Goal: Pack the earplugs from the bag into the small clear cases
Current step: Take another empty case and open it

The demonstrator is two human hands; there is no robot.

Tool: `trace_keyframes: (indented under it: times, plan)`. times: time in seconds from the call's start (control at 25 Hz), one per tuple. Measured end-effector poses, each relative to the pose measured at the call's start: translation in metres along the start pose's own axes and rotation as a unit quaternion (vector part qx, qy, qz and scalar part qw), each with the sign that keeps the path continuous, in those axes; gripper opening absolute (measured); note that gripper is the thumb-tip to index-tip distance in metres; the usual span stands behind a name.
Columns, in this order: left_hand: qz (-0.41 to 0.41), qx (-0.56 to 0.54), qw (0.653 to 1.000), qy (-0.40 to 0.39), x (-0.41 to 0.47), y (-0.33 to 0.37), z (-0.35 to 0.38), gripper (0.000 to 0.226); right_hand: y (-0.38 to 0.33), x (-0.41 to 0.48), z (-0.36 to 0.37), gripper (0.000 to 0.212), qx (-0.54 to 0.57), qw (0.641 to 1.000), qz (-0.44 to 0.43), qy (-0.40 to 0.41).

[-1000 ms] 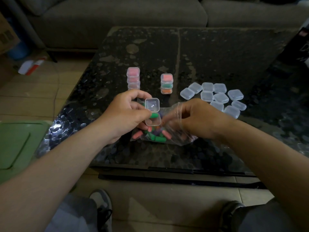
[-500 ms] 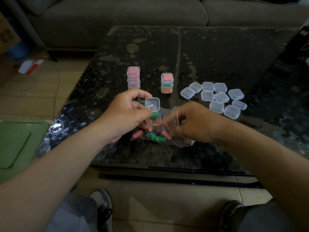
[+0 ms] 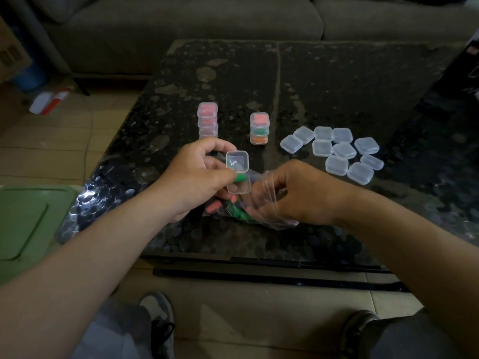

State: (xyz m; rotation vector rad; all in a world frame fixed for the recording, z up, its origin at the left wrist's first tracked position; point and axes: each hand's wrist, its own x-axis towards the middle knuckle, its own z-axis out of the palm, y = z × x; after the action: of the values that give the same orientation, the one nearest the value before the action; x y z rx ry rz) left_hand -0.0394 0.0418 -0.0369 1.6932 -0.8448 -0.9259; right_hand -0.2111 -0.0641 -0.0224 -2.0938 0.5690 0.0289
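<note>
Head view: a dark, speckled table (image 3: 337, 81) fills the middle of the frame, with a grey sofa (image 3: 181, 29) beyond its far edge and tiled floor around it. Over the table's near edge, the left hand (image 3: 197, 180) grips an open clear case (image 3: 238, 174), thumb and fingers clamped on its left side; the hinged lid stands up toward the far side and the tray sits just below it. A green earplug (image 3: 241, 178) pokes out at the hinge, touching the thumb tip. The right hand (image 3: 298, 193) is closed on the clear plastic bag (image 3: 261, 203), its fingers pinching the film near the mouth so the plastic stretches over the knuckles. The bag rests on the table just inside the near edge, under both hands, and the loose earplugs (image 3: 228, 207) inside it show pink and green.

Further toward the middle of the table stand two stacks of filled cases: a left stack (image 3: 207, 121) showing pink, and a right stack (image 3: 259, 128) with pink on top, then green, then orange. To the right of them, nearer the right edge, a cluster of empty closed cases (image 3: 337, 151) lies flat, several touching. A green bin lid (image 3: 23, 224) sits on the floor off the table's left edge, and shoes show at the bottom.
</note>
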Motion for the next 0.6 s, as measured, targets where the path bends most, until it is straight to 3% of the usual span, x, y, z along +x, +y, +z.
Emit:
trace_keyframes:
  times: [0.24, 0.6]
  plan:
    - [0.003, 0.003, 1.000, 0.005, 0.000, 0.000, 0.001, 0.033, 0.000, 0.000, 0.002, 0.020, -0.043, 0.999, -0.006, 0.014]
    - [-0.001, 0.018, 1.000, 0.004, -0.001, 0.001, 0.000, 0.033, 0.005, -0.002, -0.008, 0.009, -0.092, 0.989, 0.012, 0.118]
